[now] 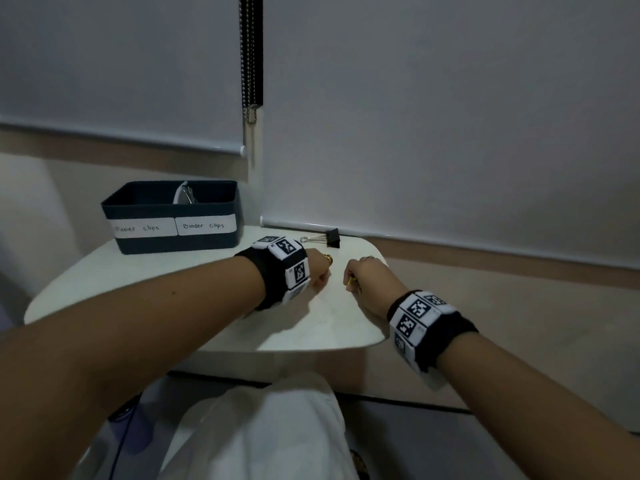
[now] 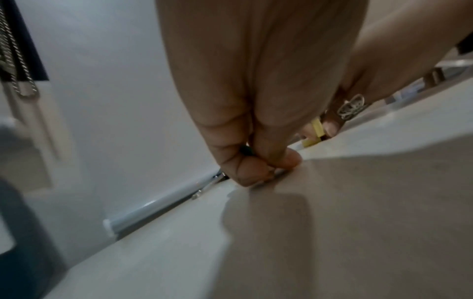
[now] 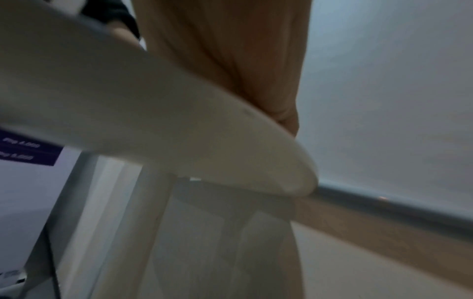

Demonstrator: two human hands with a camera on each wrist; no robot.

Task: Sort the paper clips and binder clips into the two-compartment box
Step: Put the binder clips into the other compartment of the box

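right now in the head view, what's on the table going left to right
two-compartment box → left hand → right hand pinching a small yellow item; a black binder clip lies behind the gap between the hands.

Black wristbands [image 1: 266, 275] with white square-code marker tiles; gold ring [image 1: 328, 259]; silver ring [image 2: 351, 107]; white trousers [image 1: 263, 431].

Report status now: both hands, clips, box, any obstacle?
Left hand curled on white table, contents unseen. Right hand pinches small yellow piece. Black binder clip lies loose behind. Dark blue labelled box unobstructed.
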